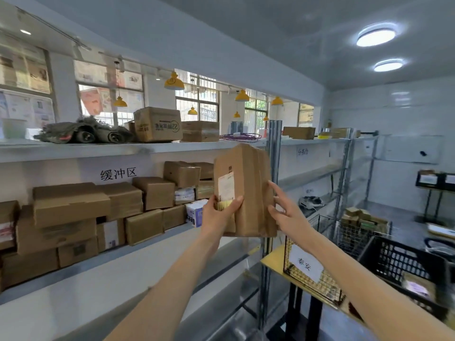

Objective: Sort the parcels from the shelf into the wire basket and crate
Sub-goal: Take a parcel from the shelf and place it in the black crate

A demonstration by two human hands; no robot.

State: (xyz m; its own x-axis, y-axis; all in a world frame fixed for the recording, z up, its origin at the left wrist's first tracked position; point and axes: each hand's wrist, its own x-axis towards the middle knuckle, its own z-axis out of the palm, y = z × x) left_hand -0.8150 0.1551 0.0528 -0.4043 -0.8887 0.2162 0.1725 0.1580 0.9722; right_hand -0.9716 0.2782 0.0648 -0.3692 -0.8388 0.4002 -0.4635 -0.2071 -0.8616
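Head view: a brown cardboard parcel [246,190] with a white shipping label is held upright in the air, in front of the shelf [157,238] and above the near end of the wire basket [312,274]. The lower left edge of the parcel is gripped by the left hand [218,214], with the thumb curled across the label side. The right side of the parcel is touched by the straight, spread fingers of the right hand [283,207]. Stacked cardboard boxes [73,210] are stored on the shelf. A white tag is fixed to the wire basket, and a black plastic crate [403,269] is placed just to its right.
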